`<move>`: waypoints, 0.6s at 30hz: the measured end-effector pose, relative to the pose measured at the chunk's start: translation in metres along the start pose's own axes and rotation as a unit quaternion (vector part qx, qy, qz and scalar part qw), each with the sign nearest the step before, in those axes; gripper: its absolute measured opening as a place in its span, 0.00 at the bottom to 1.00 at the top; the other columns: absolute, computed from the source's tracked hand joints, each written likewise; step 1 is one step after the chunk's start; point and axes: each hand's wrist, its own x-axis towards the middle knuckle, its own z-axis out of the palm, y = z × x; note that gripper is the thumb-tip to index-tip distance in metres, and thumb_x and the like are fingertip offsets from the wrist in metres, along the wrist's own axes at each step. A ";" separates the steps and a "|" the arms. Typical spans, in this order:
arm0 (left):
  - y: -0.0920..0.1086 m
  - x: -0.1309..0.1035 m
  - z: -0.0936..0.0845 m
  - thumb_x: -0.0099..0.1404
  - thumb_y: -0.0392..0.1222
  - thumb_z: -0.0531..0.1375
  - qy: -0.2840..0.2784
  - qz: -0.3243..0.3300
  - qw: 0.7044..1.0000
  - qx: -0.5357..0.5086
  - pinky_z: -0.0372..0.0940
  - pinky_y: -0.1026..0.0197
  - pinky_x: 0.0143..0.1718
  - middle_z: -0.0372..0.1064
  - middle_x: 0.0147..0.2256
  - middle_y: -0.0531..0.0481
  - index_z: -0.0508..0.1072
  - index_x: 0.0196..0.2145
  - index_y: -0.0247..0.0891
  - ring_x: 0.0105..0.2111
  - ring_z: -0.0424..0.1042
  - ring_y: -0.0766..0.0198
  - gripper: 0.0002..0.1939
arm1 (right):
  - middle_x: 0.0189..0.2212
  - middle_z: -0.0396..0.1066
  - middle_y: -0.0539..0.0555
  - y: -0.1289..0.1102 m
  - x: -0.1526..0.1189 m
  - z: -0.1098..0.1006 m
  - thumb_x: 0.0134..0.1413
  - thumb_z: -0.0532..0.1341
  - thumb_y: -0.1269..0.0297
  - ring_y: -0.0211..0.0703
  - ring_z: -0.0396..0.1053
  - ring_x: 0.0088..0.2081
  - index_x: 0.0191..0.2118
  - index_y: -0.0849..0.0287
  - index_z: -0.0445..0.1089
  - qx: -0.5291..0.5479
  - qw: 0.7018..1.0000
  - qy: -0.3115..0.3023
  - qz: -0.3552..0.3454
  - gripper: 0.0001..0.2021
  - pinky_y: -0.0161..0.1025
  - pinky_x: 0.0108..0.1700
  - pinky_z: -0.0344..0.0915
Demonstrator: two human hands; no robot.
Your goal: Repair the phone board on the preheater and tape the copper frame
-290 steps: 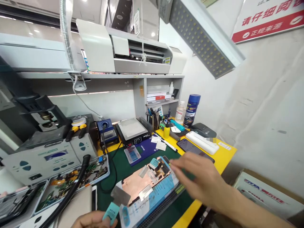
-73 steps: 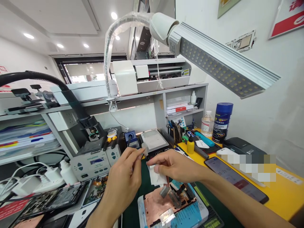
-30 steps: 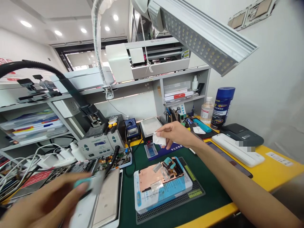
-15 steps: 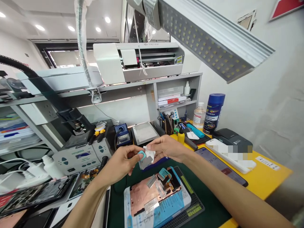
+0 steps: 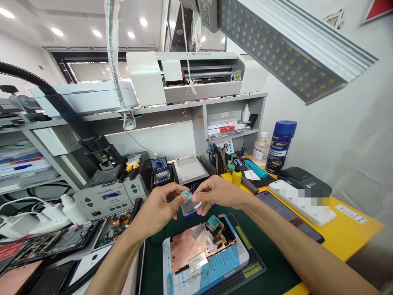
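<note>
My left hand (image 5: 164,205) pinches a small part with a teal tab (image 5: 186,195) and a thin grey sheet (image 5: 186,209) hanging below it. Against that sheet, my right hand (image 5: 216,192) has its fingers closed around a white wipe (image 5: 197,207), mostly hidden by the fingers. Below both hands lies a copper-coloured screen panel (image 5: 181,254) with a ribbon cable (image 5: 211,238) and another teal tab (image 5: 214,223). The panel rests on a blue and white box (image 5: 222,266), which sits partly over a dark perforated mat (image 5: 258,266).
A phone (image 5: 287,213) and a white case-like object (image 5: 302,203) lie at right. Behind are a yellow bottle (image 5: 236,177), a blue spray can (image 5: 281,145) and a tool holder (image 5: 219,157). Dismantled devices (image 5: 58,241) crowd the left. A lamp (image 5: 276,49) hangs overhead.
The view has shifted slightly, so the scene sits further right. The white wipe showed more fully before; now my right fingers cover most of it. The grey sheet has tilted.
</note>
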 end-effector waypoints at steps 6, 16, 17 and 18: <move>-0.003 -0.003 0.005 0.66 0.53 0.57 0.030 -0.011 0.999 -0.027 0.60 0.65 0.23 0.62 0.22 0.58 0.73 0.46 0.39 0.20 0.65 0.68 0.18 | 0.21 0.75 0.55 0.002 -0.001 0.007 0.52 0.64 0.44 0.46 0.77 0.25 0.33 0.66 0.75 -0.093 0.993 0.054 -0.040 0.24 0.37 0.28 0.74; -0.015 -0.002 0.016 0.59 0.55 0.64 0.121 -0.091 0.973 -0.175 0.62 0.65 0.17 0.65 0.19 0.58 0.70 0.36 0.36 0.14 0.63 0.70 0.18 | 0.26 0.76 0.60 0.008 0.014 -0.010 0.53 0.68 0.58 0.50 0.79 0.31 0.35 0.68 0.74 0.084 0.973 0.214 -0.018 0.15 0.38 0.29 0.77; -0.014 -0.002 0.016 0.58 0.54 0.65 0.127 -0.094 0.971 -0.182 0.62 0.65 0.17 0.66 0.18 0.57 0.70 0.35 0.35 0.14 0.63 0.70 0.18 | 0.28 0.77 0.61 0.009 0.014 -0.010 0.53 0.69 0.58 0.50 0.79 0.32 0.35 0.68 0.74 0.099 0.975 0.200 -0.010 0.15 0.38 0.30 0.77; -0.013 -0.002 0.016 0.58 0.54 0.65 0.132 -0.096 0.969 -0.187 0.62 0.65 0.17 0.66 0.18 0.57 0.70 0.35 0.35 0.14 0.63 0.70 0.18 | 0.30 0.77 0.61 0.009 0.014 -0.008 0.52 0.69 0.58 0.50 0.79 0.33 0.35 0.68 0.75 0.117 0.978 0.172 0.000 0.15 0.38 0.31 0.77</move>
